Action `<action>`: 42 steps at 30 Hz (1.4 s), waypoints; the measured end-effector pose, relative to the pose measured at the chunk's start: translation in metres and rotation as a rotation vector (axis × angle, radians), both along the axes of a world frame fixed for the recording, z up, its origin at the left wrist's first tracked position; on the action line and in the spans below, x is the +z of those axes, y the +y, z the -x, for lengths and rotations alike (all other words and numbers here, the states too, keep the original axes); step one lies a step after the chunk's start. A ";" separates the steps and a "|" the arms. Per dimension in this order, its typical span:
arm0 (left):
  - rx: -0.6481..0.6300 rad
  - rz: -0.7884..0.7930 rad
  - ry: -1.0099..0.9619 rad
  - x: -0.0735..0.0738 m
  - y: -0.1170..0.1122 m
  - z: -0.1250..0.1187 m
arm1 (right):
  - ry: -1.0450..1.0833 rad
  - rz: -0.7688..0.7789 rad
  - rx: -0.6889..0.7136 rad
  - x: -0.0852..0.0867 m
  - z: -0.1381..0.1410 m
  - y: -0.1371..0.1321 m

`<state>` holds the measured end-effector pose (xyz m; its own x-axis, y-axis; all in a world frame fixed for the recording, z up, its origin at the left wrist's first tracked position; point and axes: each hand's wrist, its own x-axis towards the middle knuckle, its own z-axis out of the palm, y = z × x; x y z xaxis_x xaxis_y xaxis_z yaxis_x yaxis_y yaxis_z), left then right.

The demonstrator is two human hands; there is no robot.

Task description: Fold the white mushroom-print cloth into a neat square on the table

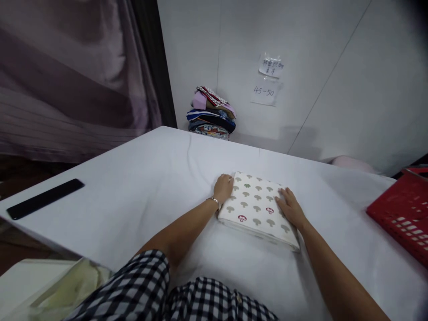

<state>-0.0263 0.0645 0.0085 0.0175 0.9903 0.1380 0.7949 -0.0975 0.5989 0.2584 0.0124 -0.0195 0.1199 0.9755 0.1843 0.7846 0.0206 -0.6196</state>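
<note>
A folded white cloth with a mushroom print (pixel 257 207) lies on the white-covered table (pixel 150 178) in front of me. My left hand (pixel 223 187) rests at its far left corner, fingers curled onto the cloth's edge. My right hand (pixel 290 206) lies flat on the cloth's right side, fingers stretched out and pressing down. A thin bracelet sits on my left wrist.
A stack of folded clothes (pixel 211 113) stands at the far edge against the white wall. A red plastic basket (pixel 404 214) sits at the right. A long black flat object (pixel 45 198) lies at the table's left edge. Two paper notes (pixel 269 78) hang on the wall.
</note>
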 end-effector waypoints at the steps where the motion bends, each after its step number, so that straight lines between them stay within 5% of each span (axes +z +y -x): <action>1: 0.014 0.008 -0.008 0.000 -0.004 0.005 | 0.079 0.004 -0.035 -0.001 -0.003 -0.010; 8: 0.024 0.168 -0.076 0.002 -0.022 0.011 | 0.395 0.096 -0.268 0.003 -0.001 -0.052; 29: 0.027 0.194 -0.024 0.000 -0.027 0.010 | 0.344 -0.075 -0.215 -0.014 0.006 -0.056; 42: 0.007 0.220 0.012 0.009 -0.050 0.016 | 0.231 -0.023 -0.148 -0.016 0.005 -0.050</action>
